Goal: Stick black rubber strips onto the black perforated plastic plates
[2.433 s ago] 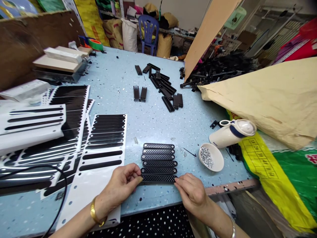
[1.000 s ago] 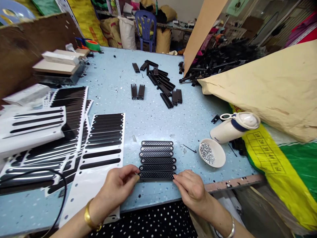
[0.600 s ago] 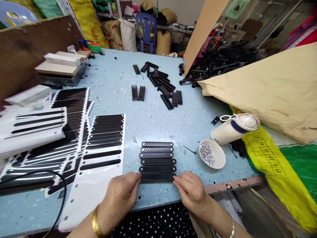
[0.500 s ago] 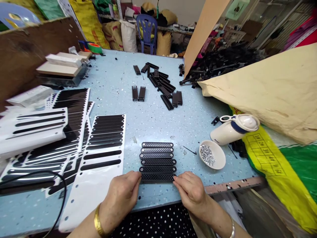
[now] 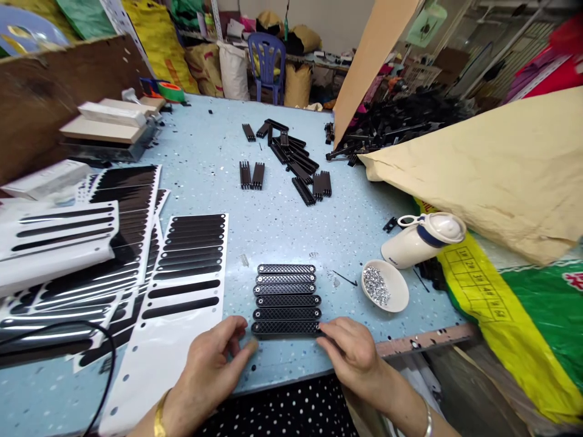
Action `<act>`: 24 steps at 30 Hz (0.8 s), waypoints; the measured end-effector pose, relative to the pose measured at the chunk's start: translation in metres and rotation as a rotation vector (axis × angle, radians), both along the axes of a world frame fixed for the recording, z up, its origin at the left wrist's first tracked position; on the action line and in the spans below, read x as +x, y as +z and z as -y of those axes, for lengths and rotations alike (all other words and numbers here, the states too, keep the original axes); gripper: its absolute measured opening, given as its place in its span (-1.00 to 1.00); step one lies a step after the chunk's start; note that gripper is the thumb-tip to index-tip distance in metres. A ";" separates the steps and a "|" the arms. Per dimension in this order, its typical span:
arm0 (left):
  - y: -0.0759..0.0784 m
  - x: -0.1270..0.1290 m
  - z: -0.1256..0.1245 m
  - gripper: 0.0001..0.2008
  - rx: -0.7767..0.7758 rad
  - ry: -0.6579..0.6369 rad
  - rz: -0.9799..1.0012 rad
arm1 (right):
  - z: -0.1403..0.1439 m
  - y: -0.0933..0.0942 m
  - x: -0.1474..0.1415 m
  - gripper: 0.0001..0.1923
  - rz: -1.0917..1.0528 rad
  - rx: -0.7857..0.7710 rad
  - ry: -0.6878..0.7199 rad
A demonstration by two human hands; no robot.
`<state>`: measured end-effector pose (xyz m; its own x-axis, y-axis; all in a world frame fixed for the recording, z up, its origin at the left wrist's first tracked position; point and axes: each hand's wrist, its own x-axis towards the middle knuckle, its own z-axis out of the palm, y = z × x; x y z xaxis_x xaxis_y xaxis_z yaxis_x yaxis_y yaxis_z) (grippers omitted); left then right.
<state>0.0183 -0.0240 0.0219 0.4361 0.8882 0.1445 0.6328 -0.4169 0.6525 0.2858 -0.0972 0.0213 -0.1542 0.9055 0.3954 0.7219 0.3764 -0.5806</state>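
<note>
Several black strips with a crosshatched top and small silver rings at their ends lie in a stacked row on the table before me. Beside the left end of the nearest black strip (image 5: 286, 328) is my left hand (image 5: 217, 358), its thumb and fingers apart and nothing in them. My right hand (image 5: 350, 349) is at that strip's other end, a fingertip touching or nearly touching it, the thumb held apart below. A white bowl (image 5: 399, 285) of small silver metal pieces (image 5: 376, 286) stands to the right.
Sheets of black strip-shaped stickers (image 5: 184, 291) cover the left side. Farther back lie more black strips (image 5: 303, 161) in a loose pile. A white bottle (image 5: 405, 246) lies tilted beyond the bowl, near brown paper (image 5: 492, 164). A black cable (image 5: 112, 358) curves at lower left.
My left hand has let go of the nearest strip's left end, drawn back a little and spread its fingers. My right fingers have loosened at the other end. The view has shifted slightly.
</note>
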 end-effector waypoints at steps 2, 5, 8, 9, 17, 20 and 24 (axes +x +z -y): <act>-0.007 0.000 -0.001 -0.82 0.042 0.002 0.009 | -0.009 0.009 0.012 -0.84 0.050 0.001 -0.021; -0.015 0.004 -0.003 -0.81 0.104 0.000 0.059 | -0.033 0.019 0.035 -0.77 0.344 -0.065 -0.079; -0.020 0.007 -0.003 -0.84 0.117 -0.010 0.102 | -0.060 0.017 0.054 -0.75 0.719 -0.200 -0.100; -0.020 0.008 -0.003 -0.84 0.114 -0.010 0.111 | -0.068 0.014 0.057 -0.75 0.773 -0.217 -0.091; -0.022 0.008 0.013 -0.80 0.087 0.093 0.120 | -0.110 -0.003 0.052 -0.77 0.791 -0.234 -0.090; -0.023 0.009 0.017 -0.80 0.083 0.137 0.173 | -0.102 0.013 0.039 -0.83 0.747 -0.222 -0.158; -0.023 0.010 0.019 -0.82 0.094 0.157 0.225 | -0.070 0.038 -0.003 -0.81 0.461 -0.243 -0.009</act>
<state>0.0286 -0.0432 -0.0007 0.2416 0.9205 0.3072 0.5381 -0.3905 0.7469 0.2823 -0.0272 0.0595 -0.2541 0.9649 0.0665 0.9259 0.2626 -0.2715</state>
